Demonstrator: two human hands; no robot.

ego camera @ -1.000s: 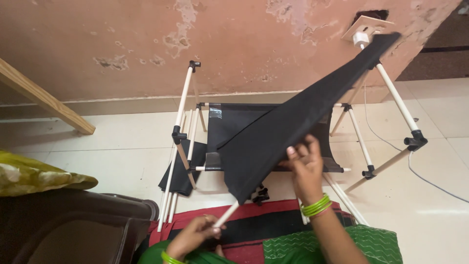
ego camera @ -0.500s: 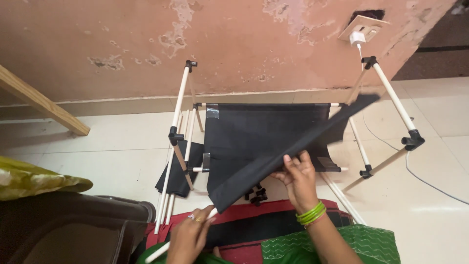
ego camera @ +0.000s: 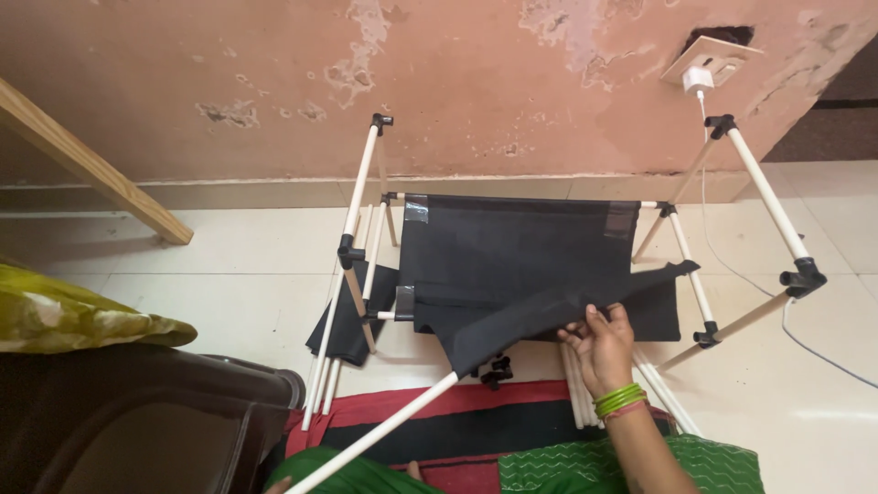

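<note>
Black cloth point(ego camera: 540, 316): matt, woven-looking fabric, soft, folds at the edge. Fabric shelf point(ego camera: 512, 247) on the frame: same matt black cloth, with slightly shiny tape-like patches at the corners. Rods point(ego camera: 361, 197): smooth white tubes, faint sheen, plastic or coated metal, can't tell. Connectors point(ego camera: 805, 274): black plastic, semi-gloss. Floor point(ego camera: 229, 274): glossy pale tiles, reflective. Wall point(ego camera: 457, 82): rough pink plaster, paint flaking in patches. Plank point(ego camera: 91, 165): bare matt wood. Mat point(ego camera: 476, 425): striped red-and-black woven cloth. Bangles point(ego camera: 620, 400): glossy green. Bin point(ego camera: 137, 425): smooth dark plastic, dull shine.
</note>
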